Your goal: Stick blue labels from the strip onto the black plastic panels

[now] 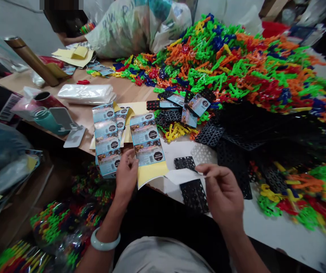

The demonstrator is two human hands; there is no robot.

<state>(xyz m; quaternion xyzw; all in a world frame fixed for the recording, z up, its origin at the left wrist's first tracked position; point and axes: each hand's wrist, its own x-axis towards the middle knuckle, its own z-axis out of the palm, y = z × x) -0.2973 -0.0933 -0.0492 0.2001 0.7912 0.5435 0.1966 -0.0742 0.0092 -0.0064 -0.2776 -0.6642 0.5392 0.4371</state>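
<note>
My left hand (127, 176) pinches the lower left edge of a sheet of blue printed labels (147, 138), whose bottom strip is bare yellow backing. My right hand (223, 191) is closed, its thumb and fingertips pinching the end of a white label (184, 175). That label shows its pale underside and stretches toward the bare backing; I cannot tell whether it still touches the sheet. Beneath and beside it lie two black plastic grid pieces, a farther one (184, 163) and a nearer one (194, 195). Left of my left hand rests another label sheet (105, 142).
Colourful plastic pieces (208, 64) are heaped across the back and right, with black grid pieces (265, 129) piled before them. Labelled black pieces (198, 104) lie mid-table. At left are a phone stand (74, 136), a teal cup (45, 118) and a flask (32, 60). Another person (66, 22) is behind.
</note>
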